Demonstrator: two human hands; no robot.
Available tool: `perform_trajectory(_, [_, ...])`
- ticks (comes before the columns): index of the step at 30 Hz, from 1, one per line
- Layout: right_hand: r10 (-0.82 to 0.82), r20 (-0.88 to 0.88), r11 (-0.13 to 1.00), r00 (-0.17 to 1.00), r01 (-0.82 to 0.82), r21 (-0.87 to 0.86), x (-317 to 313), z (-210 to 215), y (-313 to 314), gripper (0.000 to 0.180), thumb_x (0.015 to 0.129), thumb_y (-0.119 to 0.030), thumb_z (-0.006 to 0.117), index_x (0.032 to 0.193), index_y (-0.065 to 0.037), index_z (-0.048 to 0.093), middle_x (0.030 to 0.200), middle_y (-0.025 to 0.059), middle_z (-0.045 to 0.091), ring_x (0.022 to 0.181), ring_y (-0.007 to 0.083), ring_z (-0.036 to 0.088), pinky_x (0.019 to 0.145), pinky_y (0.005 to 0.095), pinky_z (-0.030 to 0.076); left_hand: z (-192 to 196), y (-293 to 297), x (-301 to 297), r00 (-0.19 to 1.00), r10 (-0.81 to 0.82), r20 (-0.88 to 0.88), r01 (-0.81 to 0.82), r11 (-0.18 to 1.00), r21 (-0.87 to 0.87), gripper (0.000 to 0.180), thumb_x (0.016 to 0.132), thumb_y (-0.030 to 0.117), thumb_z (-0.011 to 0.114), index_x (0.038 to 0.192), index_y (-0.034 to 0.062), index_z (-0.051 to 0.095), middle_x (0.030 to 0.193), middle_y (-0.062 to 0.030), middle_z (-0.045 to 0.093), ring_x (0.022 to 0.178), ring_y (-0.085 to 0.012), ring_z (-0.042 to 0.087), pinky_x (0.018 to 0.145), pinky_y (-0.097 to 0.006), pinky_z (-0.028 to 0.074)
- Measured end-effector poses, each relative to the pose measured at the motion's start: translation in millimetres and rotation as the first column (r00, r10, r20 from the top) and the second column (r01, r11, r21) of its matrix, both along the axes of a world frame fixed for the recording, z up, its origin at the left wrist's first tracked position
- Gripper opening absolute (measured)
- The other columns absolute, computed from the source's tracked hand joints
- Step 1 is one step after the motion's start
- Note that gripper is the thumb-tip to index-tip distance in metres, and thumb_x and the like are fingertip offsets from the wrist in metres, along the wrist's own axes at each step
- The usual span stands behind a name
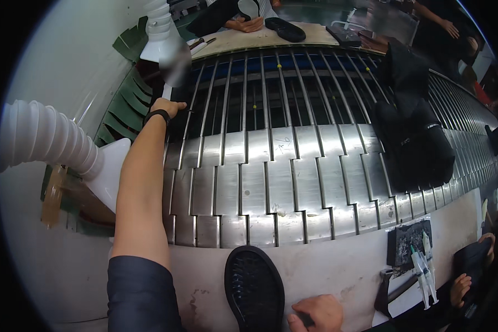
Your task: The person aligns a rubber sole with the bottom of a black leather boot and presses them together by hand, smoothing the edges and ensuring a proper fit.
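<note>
My left hand (169,106) reaches far forward to the left end of a conveyor of shiny metal slats (271,188). Its fingers rest at the edge of the thin metal rods (243,94). A black band sits on that wrist. Whether the fingers hold anything is hidden. My right hand (318,312) lies low on the pale worktop (326,265), fingers curled on a small dark tool. Just left of it lies a black shoe sole (254,288), tread side up, not touched by either hand.
A white ribbed hose (44,138) with a white hood (113,171) hangs at the left; a second hose (160,27) hangs above. Dark shoe parts (412,138) ride the conveyor at right. White glue syringes (423,265) lie by a black pad. Other people's hands (246,23) (459,288) work nearby.
</note>
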State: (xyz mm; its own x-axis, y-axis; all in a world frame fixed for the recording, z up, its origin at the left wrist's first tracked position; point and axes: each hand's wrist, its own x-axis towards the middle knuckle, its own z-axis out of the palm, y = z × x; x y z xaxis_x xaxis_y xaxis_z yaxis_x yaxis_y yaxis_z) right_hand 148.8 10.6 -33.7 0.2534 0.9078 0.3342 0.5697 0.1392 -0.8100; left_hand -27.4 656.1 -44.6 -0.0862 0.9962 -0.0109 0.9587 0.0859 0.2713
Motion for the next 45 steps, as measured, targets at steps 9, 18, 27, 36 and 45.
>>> perform_trajectory(9, [-0.084,0.046,0.996,0.995,0.085,-0.021,-7.3,-4.8,-4.5,0.015,0.082,-0.008,0.083,0.092,-0.006,0.073,0.083,0.0086,0.073,0.070,0.0282,0.069,0.068,0.0409,0.052,28.0,-121.7,38.6,0.991,-0.038,-0.129,0.079,0.940,0.332,0.081,0.083,0.037,0.092,0.144,0.0018,0.053,0.136,-0.0194,0.067,0.128,-0.0395,0.066,0.103,-0.052,0.058])
perform_trajectory(18, [-0.114,-0.069,0.991,0.991,0.119,0.068,-15.2,-14.1,-13.2,0.014,0.090,-0.014,0.081,0.095,-0.003,0.074,0.081,0.0105,0.074,0.069,0.0275,0.071,0.072,0.0397,0.056,107.7,-291.2,0.7,0.869,-0.492,0.051,0.281,0.576,0.768,0.089,0.077,0.027,0.094,0.151,0.0009,0.052,0.136,-0.0207,0.066,0.125,-0.0395,0.065,0.101,-0.050,0.056])
perform_trajectory(27, [0.055,-0.383,0.998,0.922,-0.036,0.056,-21.4,45.0,-71.1,0.032,0.100,-0.011,0.076,0.127,0.005,0.073,0.120,0.0166,0.078,0.110,0.0231,0.076,0.093,0.0352,0.060,160.8,-506.0,-63.7,-0.179,-0.657,0.732,0.110,0.726,0.678,0.045,0.101,0.015,0.079,0.138,-0.0038,0.062,0.129,-0.0109,0.072,0.115,-0.0184,0.069,0.107,-0.034,0.053])
perform_trajectory(36, [0.357,-0.869,0.920,0.344,0.030,0.390,-58.2,43.5,-204.7,0.072,0.105,-0.041,0.073,0.155,0.003,0.046,0.130,0.0136,0.071,0.123,0.0254,0.067,0.110,0.0427,0.051,89.9,-666.9,-89.0,-0.456,-0.085,0.886,0.601,0.705,0.377,0.086,0.103,0.050,0.073,0.161,-0.0027,0.039,0.153,-0.0171,0.059,0.138,-0.0284,0.061,0.118,-0.044,0.049])
perform_trajectory(45, [-0.111,-0.757,0.873,0.644,0.428,0.236,-87.9,42.5,-300.6,0.065,0.111,-0.028,0.060,0.162,0.007,0.040,0.164,0.0165,0.049,0.149,0.0282,0.050,0.125,0.0422,0.038,51.4,-728.4,-39.4,-0.265,0.342,0.902,0.816,0.578,0.021,0.074,0.111,0.053,0.056,0.155,-0.0058,0.048,0.147,-0.0197,0.065,0.135,-0.0296,0.065,0.118,-0.044,0.049])
